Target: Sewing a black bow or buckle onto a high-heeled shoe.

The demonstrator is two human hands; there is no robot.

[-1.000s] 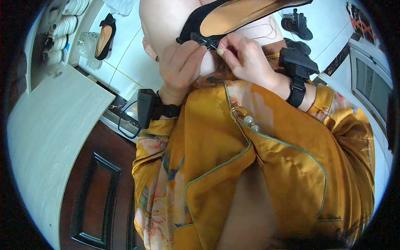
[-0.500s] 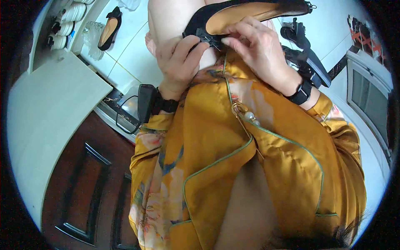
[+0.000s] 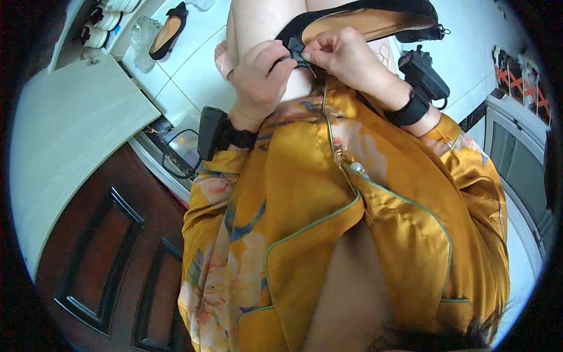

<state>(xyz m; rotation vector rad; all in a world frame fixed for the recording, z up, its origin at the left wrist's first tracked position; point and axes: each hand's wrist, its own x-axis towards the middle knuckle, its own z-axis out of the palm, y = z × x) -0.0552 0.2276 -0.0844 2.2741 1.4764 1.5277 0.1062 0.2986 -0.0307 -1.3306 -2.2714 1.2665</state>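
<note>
Left hand (image 3: 261, 79): fingers pinched on black shoe (image 3: 363, 17) bow at 12 o'clock, same grip as 0.5 s ago.
Right hand (image 3: 346, 58): pinching bow too, unchanged.
Shoe: resting over knee, slid slightly right.
Second shoe (image 3: 167, 35): floor, 11 o'clock.

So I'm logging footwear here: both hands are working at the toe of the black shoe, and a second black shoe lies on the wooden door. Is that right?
Not quite. The head view shows the second black shoe lying on the white tiled floor, not the door. Both the left hand and right hand do work at the black shoe.
</note>
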